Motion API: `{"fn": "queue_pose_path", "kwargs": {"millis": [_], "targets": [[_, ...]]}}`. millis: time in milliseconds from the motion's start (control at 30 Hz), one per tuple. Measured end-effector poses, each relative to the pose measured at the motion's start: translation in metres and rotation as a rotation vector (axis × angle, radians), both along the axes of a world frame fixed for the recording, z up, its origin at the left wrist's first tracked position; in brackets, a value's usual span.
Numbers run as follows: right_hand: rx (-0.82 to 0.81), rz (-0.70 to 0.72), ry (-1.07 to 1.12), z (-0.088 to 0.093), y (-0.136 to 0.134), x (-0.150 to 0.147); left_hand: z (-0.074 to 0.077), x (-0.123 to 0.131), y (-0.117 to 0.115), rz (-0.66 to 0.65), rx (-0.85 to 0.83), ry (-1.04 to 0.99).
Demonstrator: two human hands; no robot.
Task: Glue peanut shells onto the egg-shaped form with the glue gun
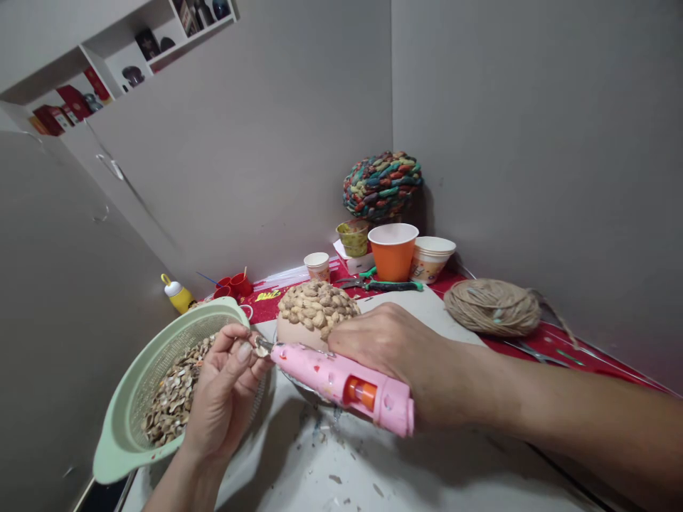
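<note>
Green colander (124, 427) left of the shell-covered dome (318, 307): loose heap of shells (173, 398) inside, about half full. Behind dome: one orange cup (393, 254), contents not visible; one stack of paper cups (431, 260); one small paper cup (318, 266). Two red cups (235, 286) back-left of dome. Left hand (224, 398) front-left of dome, fingertips pinched together on a single shell (261, 349). Right hand (387, 343) in front of dome, clamped round one pink glue gun (346, 384), nozzle at that shell. One twine ball (494, 307) right of dome.
</note>
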State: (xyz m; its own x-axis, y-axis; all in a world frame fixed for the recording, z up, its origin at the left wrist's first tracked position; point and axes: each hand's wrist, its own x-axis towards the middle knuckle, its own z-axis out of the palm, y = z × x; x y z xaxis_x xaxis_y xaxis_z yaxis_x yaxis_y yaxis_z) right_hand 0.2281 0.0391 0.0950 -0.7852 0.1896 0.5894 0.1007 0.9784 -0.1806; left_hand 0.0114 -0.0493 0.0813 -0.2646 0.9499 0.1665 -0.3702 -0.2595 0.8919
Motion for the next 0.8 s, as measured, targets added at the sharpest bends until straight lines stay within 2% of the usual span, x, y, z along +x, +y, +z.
{"fn": "queue_pose_path", "kwargs": {"millis": [800], "targets": [[-0.036, 0.061, 0.003, 0.0009, 0.0003, -0.0002, 0.0035, -0.0015, -0.0014, -0.035, 0.017, 0.029]]}}
